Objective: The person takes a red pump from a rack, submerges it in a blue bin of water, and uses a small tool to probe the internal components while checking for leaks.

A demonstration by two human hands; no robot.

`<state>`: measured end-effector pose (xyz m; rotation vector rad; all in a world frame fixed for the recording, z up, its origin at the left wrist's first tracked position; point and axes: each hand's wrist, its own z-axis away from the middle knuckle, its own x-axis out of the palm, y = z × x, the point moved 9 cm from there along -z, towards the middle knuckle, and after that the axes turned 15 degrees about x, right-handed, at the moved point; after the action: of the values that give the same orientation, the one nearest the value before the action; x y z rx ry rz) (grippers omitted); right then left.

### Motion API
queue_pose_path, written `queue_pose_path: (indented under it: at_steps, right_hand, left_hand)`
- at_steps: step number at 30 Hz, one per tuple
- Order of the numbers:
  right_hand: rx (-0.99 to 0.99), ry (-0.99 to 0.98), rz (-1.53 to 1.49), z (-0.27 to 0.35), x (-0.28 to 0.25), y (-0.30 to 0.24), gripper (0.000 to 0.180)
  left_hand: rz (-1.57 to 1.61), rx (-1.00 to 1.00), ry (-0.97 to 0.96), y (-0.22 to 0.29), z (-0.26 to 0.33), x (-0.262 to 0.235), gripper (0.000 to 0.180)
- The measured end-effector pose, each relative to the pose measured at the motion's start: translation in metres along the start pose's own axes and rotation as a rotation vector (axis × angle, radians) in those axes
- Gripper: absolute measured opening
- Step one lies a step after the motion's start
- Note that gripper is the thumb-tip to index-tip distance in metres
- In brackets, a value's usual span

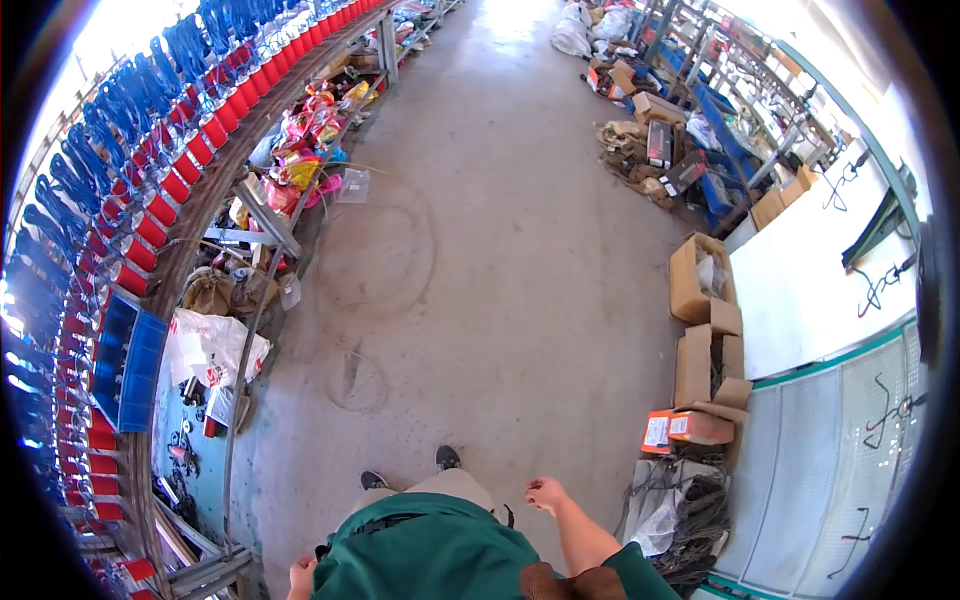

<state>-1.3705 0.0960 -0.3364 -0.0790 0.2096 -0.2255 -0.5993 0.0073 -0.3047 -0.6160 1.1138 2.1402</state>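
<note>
Right hand (545, 494) hangs over the floor (510, 300); its fingers are loosely curled, and whether the tips meet cannot be told. Left hand (302, 578) is partly cut off at the lower edge; the state of its fingers cannot be told. Nearest the right hand, but apart from it, a dark cable heap (702, 520) lies along the passage's right margin beside cardboard boxes (693, 365). Left margin: table (192, 240), with red cylinders (174, 188) lining it and a blue crate (143, 375) at its edge. Broad floor runs between both margins.
</note>
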Motion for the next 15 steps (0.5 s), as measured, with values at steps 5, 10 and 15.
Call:
queue_pose_path:
  at_steps: [5, 10, 15]
  right_hand:
    - [-0.016, 0.013, 0.027, -0.005, 0.003, 0.016, 0.023]
    - [-0.045, 0.006, 0.012, -0.005, 0.009, 0.015, 0.024]
    - [-0.024, 0.016, 0.034, -0.004, 0.015, 0.015, 0.023]
  left_hand:
    - [0.01, 0.048, 0.028, -0.013, -0.011, -0.007, 0.031]
    - [-0.009, 0.018, -0.022, 0.01, -0.014, 0.0, 0.031]
    - [-0.021, 0.007, -0.049, 0.022, -0.015, 0.001, 0.031]
